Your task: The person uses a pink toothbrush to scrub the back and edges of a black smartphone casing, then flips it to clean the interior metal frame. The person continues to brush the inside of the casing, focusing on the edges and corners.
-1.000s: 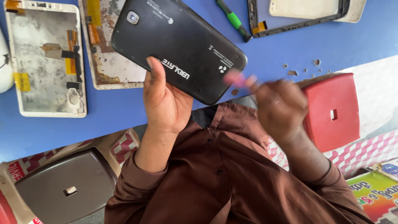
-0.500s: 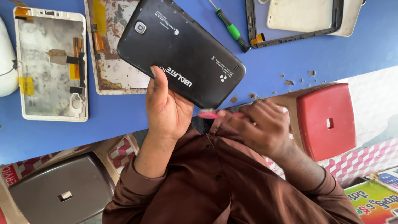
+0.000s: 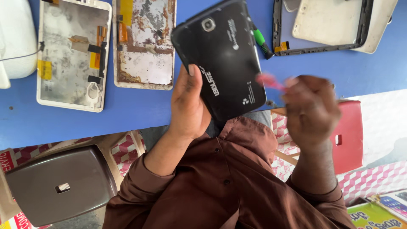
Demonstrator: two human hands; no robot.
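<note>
Prying step, seemingly, on black slab-shaped plastic tablet, held up at 12 o'clock.
Left hand clamped on lower edge, thumb across back; right hand at 3 o'clock pinching blurred pink pry tool; next probably calls for tip seated in seam. Beyond, at 11 o'clock, gutted white tablet frame on blue tabletop.

This looks like a small repair workshop for phones and tablets. A blue worktable carries the evidence: a stripped white tablet frame with exposed flex ribbons, just beside it a bare metal backing plate, and farther along the table a black bezel frame with a pale panel lying in it. A green-handled screwdriver lies between plate and bezel. Plastic stools stand below the table edge.
</note>
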